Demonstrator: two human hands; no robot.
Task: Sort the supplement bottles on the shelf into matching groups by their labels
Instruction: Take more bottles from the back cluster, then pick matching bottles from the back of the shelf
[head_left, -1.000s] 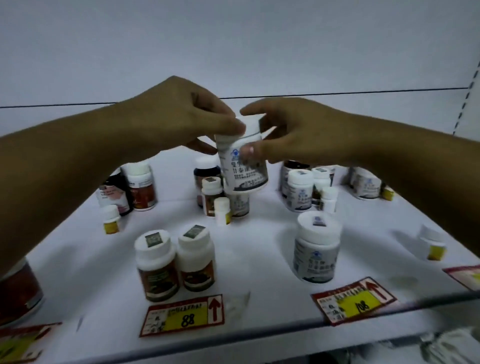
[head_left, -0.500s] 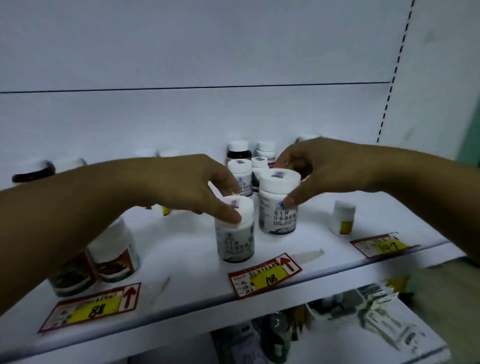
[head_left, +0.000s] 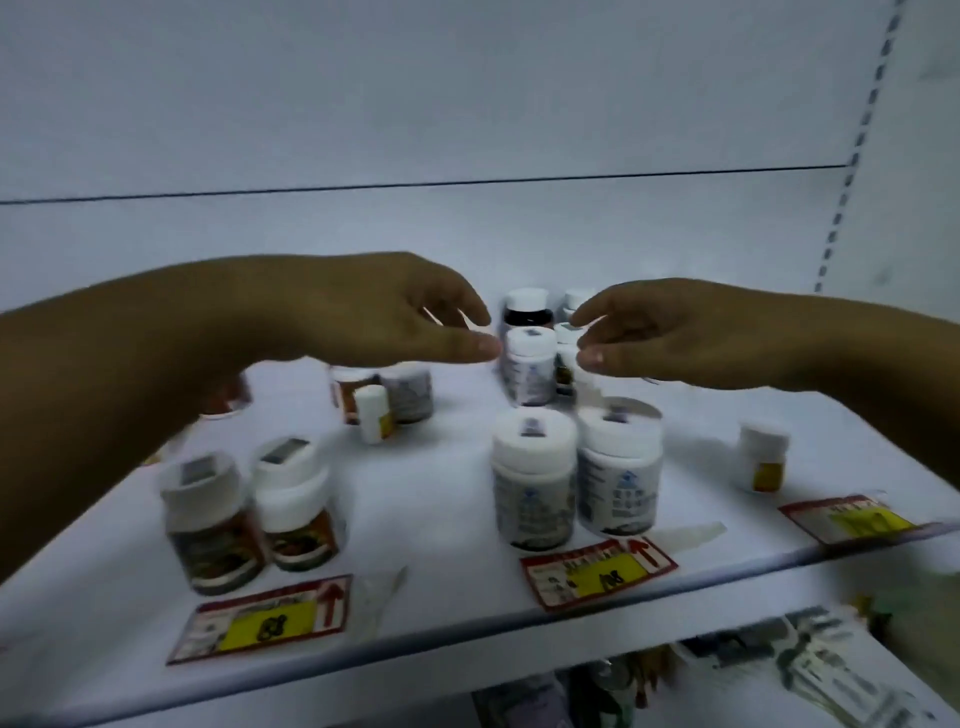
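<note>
Two white bottles with blue-grey labels (head_left: 535, 493) (head_left: 619, 470) stand side by side near the front edge of the white shelf (head_left: 441, 597). A smaller bottle of the same look (head_left: 530, 371) stands behind them, in a cluster with a dark bottle (head_left: 527, 312). My left hand (head_left: 374, 317) and my right hand (head_left: 654, 332) hover above the shelf on either side of that smaller bottle, fingers apart, holding nothing. Two red-brown labelled bottles (head_left: 210, 525) (head_left: 293, 504) stand as a pair at the front left.
A small yellow-labelled bottle (head_left: 762, 462) stands alone at the right; another (head_left: 375, 420) sits mid-shelf by a grey-labelled bottle (head_left: 410, 392). Red and yellow price tags (head_left: 270, 618) (head_left: 597, 569) (head_left: 852, 519) lie along the front edge. A lower shelf holds packets (head_left: 805, 670).
My right hand set the blue-grey bottle down beside its match and let go. Both hands lifted and moved back toward the rear cluster.
</note>
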